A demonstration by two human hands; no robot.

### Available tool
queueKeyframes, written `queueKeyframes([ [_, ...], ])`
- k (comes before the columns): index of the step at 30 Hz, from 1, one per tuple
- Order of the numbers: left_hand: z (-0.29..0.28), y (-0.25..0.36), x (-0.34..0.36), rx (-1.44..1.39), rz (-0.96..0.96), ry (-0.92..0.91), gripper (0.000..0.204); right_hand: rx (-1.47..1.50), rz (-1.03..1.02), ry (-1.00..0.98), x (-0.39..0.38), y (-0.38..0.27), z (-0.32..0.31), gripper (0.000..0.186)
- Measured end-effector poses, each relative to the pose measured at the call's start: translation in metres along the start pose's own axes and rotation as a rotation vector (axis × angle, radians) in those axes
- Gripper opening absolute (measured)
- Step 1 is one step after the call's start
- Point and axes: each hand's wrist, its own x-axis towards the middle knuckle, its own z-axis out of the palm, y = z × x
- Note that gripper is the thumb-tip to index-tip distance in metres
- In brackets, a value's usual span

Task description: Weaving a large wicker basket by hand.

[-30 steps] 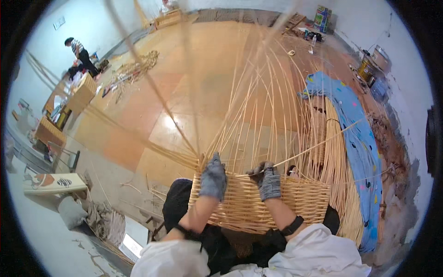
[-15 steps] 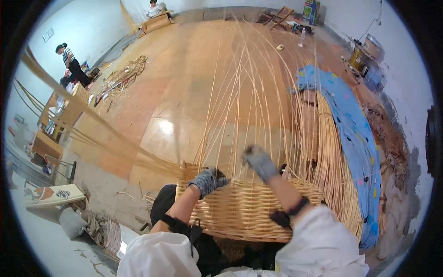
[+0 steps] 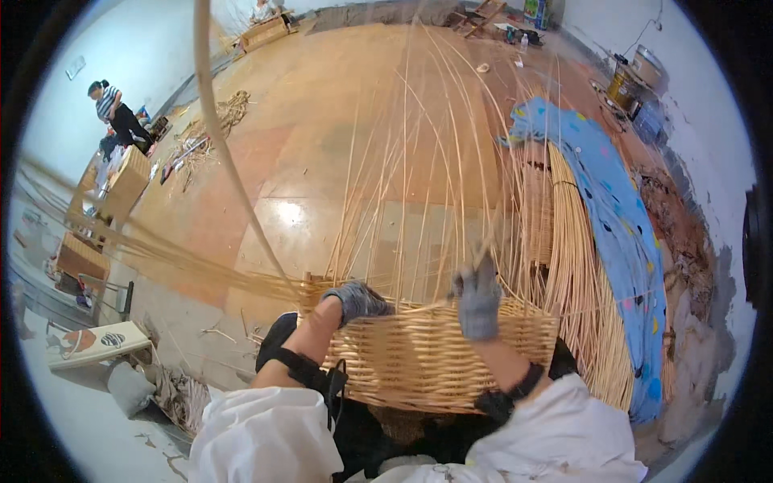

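Note:
A half-woven wicker basket [image 3: 439,350] of pale rods rests across my lap, with long upright stakes [image 3: 403,217] fanning out from its far edge. My left hand [image 3: 361,303], in a grey glove, is closed over the upper woven edge toward the left corner. Farther right, my right hand [image 3: 478,302], gloved alike, is raised at that edge among the stakes. A thin wicker strand [image 3: 427,306] runs along the edge between the hands, and the right fingers are closed on it. The right fingertips are slightly blurred.
Bundled rods [image 3: 576,298] lie on my right beside a blue patterned cloth [image 3: 616,258]. Long rods [image 3: 233,161] slant past on the left. Loose material [image 3: 205,137] litters the floor farther off. A person [image 3: 119,113] stands far left; another [image 3: 264,12] sits at the back.
My right hand has moved slightly right and turned its fingers upward, drawing the strand along the edge. My left hand stays near the left corner. A rod on the left now stands steeper.

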Motion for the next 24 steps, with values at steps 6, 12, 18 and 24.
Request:
queueKeyframes([
  [6, -0.003, 0.048, -0.01, 0.052, -0.123, 0.083, 0.07, 0.757, 0.141, -0.302, -0.033, -0.025, -0.017, 0.02],
  [12, 0.037, 0.098, 0.0, 0.165, 0.392, 0.708, 0.035, 0.414, 0.542, 0.083, -0.016, -0.004, -0.087, 0.01],
  [18, 0.062, 0.113, -0.002, -0.255, 0.231, 0.257, 0.026, -0.196, 0.074, -0.718, 0.093, -0.025, -0.061, 0.019],
  [24, 0.058, 0.102, 0.0, -0.486, 0.259, 0.135, 0.026, -1.153, 0.231, -0.581, 0.092, -0.03, -0.053, 0.039],
])
